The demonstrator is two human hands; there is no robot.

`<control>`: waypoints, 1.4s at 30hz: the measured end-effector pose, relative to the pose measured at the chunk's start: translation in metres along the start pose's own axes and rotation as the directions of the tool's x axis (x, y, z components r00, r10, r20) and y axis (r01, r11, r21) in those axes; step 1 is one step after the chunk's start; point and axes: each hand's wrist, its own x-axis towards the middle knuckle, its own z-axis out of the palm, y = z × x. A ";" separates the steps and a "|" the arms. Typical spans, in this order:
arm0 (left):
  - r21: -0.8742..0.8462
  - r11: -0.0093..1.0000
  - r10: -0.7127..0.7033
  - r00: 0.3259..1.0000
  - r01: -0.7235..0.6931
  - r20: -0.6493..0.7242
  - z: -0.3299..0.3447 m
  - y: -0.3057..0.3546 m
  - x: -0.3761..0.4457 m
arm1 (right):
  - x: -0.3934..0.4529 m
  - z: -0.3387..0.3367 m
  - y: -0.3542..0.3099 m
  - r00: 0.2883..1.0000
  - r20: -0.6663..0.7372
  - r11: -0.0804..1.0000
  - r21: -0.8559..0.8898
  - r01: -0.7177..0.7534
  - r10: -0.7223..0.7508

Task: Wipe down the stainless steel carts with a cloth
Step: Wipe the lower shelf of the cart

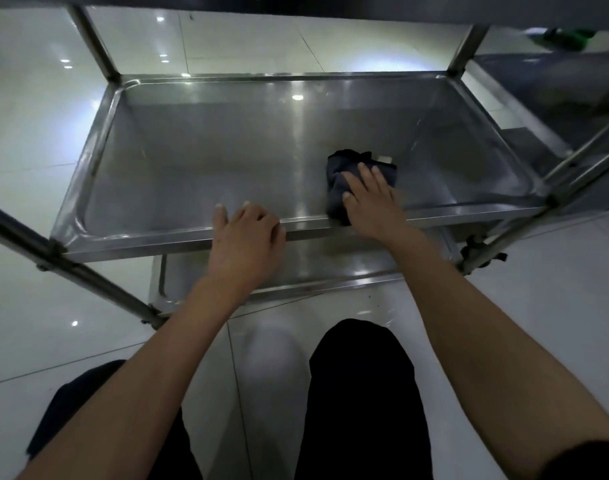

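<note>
— Black-trousered knees (361,393) sit closest, both forearms reaching out over them. What's each hand doing?

— Right hand (372,199) lies flat on the dark cloth (341,178), fingers straight and spread, pressing it onto the middle shelf (192,161) of the stainless steel cart near the front rim, right of centre. Left hand (251,226) curls its fingers over that front rim, steadying it.

— Which way should the wipe go?

— Probably leftward — the shelf's long axis runs side to side, and most bare steel lies left of the cloth, toward the far left corner. The right hand alone has the cloth.
</note>
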 end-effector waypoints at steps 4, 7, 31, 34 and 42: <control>-0.112 0.993 0.047 0.999 -0.047 -0.003 -0.002 -0.013 0.001 | 0.002 0.002 -0.012 1.000 0.003 1.000 -0.008 -0.030 0.030; -0.128 0.989 0.074 0.996 -0.079 -0.046 -0.008 -0.041 -0.005 | 0.002 0.004 -0.019 0.999 -0.011 0.999 -0.017 -0.040 0.040; 0.106 0.968 -0.204 0.956 0.229 -0.210 -0.030 -0.201 -0.070 | 0.086 0.072 -0.314 0.902 0.251 0.936 0.073 0.345 -0.352; 0.128 0.964 -0.205 0.959 0.232 -0.193 -0.030 -0.202 -0.072 | 0.091 0.075 -0.355 0.864 0.283 0.908 0.091 0.409 -0.417; 0.101 0.957 -0.250 0.952 0.270 -0.175 -0.029 -0.194 -0.075 | 0.086 0.083 -0.399 0.819 0.308 0.872 0.093 0.480 -0.484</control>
